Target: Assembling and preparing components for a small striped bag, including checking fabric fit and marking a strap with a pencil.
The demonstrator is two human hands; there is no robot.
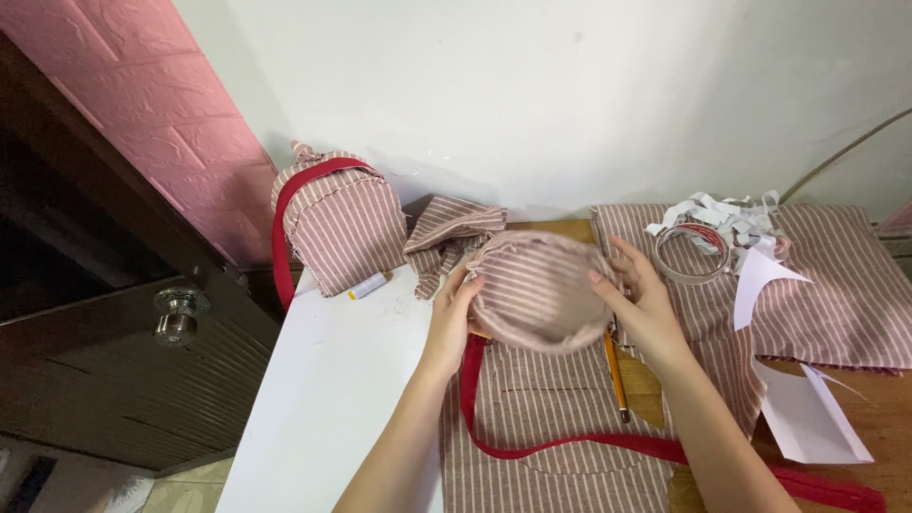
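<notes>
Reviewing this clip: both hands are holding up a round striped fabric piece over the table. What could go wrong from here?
1. The left hand and right hand grip the round striped piece only at its edges; it could sag or lose its shape.
2. The red strap trails under the forearms and might snag and drag the striped cloth.
3. The pencil lies right below the right hand and could be knocked away.

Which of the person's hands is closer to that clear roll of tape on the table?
The right hand. It grips the round striped fabric piece just left of the tape roll; the left hand holds the piece's far edge, farther from the roll.
</notes>
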